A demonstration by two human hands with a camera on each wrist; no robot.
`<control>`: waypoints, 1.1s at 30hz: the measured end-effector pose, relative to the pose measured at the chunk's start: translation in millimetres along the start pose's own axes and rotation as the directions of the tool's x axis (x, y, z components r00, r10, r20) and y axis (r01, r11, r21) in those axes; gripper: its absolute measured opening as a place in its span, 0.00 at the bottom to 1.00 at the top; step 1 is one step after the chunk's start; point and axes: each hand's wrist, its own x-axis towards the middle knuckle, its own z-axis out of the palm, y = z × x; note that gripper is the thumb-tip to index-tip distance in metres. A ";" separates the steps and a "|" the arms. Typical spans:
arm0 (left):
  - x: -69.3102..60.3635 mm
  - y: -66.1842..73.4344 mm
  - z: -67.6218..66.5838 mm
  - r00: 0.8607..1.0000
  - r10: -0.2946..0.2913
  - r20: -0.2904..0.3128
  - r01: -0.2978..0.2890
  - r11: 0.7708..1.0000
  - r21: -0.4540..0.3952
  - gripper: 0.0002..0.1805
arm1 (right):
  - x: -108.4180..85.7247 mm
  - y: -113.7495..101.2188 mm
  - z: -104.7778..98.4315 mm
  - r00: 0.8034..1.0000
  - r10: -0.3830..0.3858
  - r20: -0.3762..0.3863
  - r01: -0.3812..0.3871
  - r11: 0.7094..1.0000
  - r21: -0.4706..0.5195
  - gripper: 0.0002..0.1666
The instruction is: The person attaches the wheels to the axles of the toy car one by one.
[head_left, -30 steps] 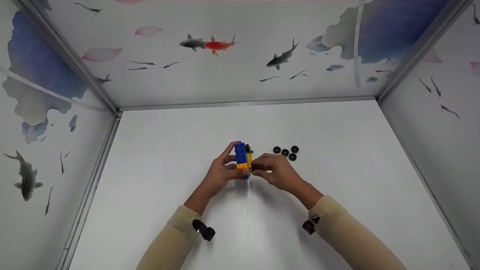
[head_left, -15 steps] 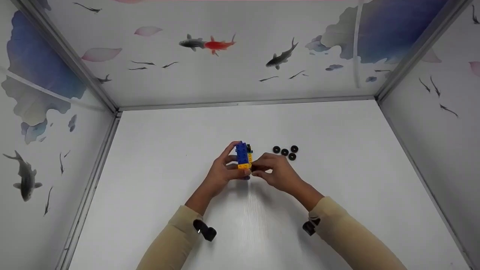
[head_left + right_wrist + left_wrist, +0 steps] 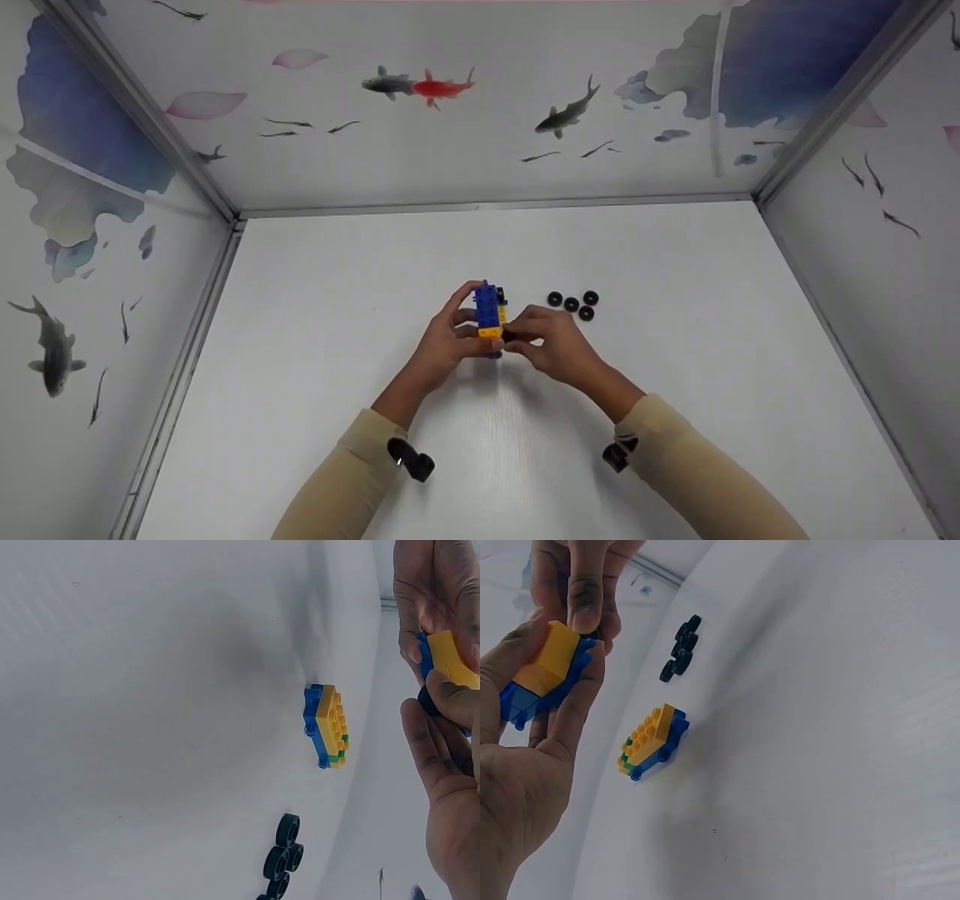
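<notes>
A toy vehicle built of blue and yellow blocks (image 3: 487, 306) is held above the table by my left hand (image 3: 441, 345), thumb on the near side and fingers round the far side. My right hand (image 3: 559, 346) is at its right side, pinching a black toy wheel (image 3: 427, 701) between thumb and fingers against the blocks. In the left wrist view the right fingertips mostly hide that wheel. On the table stands a second block vehicle (image 3: 654, 739), blue below with yellow and green blocks on top; the wrist views show it, while in the head view the held one largely covers it.
Several loose black wheels (image 3: 555, 299) lie in a cluster on the white table (image 3: 360, 285), beyond my right hand. Printed panels with fish and leaves wall the table at the back, left and right.
The held block vehicle has shifted slightly to the right and turned a little in my left hand. My right hand keeps pinching at its side, and the loose wheels have not moved.
</notes>
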 end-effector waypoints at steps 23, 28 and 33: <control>0.1 2.1 4.2 1.000 -0.021 0.002 0.022 0.997 -0.072 0.58 | 0.3 4.0 0.3 0.999 -0.041 -0.033 0.043 0.997 0.065 0.17; -0.3 1.7 5.2 1.000 -0.022 0.008 0.022 0.996 -0.084 0.59 | 0.4 4.8 0.9 0.999 -0.034 -0.034 0.036 0.997 0.067 0.16; -0.1 0.2 5.7 1.000 -0.024 0.013 0.025 0.995 -0.100 0.59 | 0.4 5.2 1.6 0.999 -0.024 -0.031 0.026 0.998 0.059 0.16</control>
